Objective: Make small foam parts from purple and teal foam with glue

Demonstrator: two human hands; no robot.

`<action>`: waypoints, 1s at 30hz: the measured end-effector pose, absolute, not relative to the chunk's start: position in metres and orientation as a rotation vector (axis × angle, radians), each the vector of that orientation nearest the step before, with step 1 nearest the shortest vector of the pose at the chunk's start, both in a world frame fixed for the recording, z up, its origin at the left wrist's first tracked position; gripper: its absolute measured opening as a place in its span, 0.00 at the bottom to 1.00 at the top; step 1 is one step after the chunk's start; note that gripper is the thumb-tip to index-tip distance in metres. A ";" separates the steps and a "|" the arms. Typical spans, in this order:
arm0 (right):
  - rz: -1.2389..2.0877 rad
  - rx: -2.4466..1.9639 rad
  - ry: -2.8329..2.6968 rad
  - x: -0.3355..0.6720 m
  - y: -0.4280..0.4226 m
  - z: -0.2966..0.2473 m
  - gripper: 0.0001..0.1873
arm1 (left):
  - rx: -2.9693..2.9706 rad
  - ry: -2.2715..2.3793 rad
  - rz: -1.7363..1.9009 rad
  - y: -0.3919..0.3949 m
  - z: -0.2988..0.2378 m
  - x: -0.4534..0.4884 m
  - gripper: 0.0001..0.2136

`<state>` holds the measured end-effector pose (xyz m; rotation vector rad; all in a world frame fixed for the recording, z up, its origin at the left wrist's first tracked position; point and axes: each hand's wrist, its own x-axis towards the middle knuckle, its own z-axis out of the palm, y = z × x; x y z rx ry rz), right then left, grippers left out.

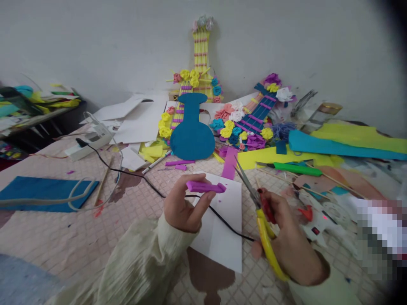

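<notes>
One folded purple strip [205, 187], pinched between thumb and fingers of the left hand [182, 209], closed just enough to grip it; we note it held level above a white sheet [219, 245]. The right hand [291, 245], fingers curled, grips yellow-handled scissors [260, 214], tips away from it. We trace a black cable [222, 220] from behind the left hand towards the right. Beyond the left hand, we record an upright blue cutout [192, 135], guitar-shaped; beyond the right, a green-handled cutter [297, 169].

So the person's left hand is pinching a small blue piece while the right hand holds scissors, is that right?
Not quite: the head view shows that the small piece in the left hand is purple, not blue. The right hand does hold scissors.
</notes>
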<state>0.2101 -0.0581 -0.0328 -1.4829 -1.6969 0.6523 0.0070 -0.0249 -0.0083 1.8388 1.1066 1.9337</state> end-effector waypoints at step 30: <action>0.356 -1.513 -2.053 0.201 -0.068 -0.025 0.44 | 2.340 1.025 1.896 -0.027 0.012 -0.001 0.14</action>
